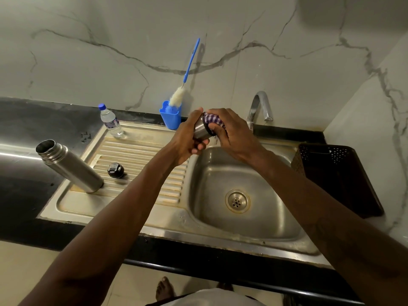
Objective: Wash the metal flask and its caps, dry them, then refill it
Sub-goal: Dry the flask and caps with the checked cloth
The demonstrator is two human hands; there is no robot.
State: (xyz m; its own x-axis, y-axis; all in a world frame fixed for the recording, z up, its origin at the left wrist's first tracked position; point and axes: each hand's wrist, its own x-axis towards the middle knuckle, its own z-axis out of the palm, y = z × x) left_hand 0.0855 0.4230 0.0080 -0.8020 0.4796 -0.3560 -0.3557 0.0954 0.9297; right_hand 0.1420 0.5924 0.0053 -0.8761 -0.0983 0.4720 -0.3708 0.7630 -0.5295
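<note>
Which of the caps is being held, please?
The steel cap: left hand grips it, right hand pushes cloth into it; the black cap lies on the drainer.

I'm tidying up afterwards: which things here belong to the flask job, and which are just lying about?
Job: flask, black cap, metal cap in the left hand, checked cloth in the right hand, sink, bottle brush, water bottle (probably for refilling).
Lying about: dark basket beside the sink.

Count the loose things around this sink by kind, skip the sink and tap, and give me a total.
Flask: 1
Caps: 2, steel cap, black cap
Checked cloth: 1
Water bottle: 1
Bottle brush: 1
Blue holder: 1
Black basket: 1
Total: 8
</note>
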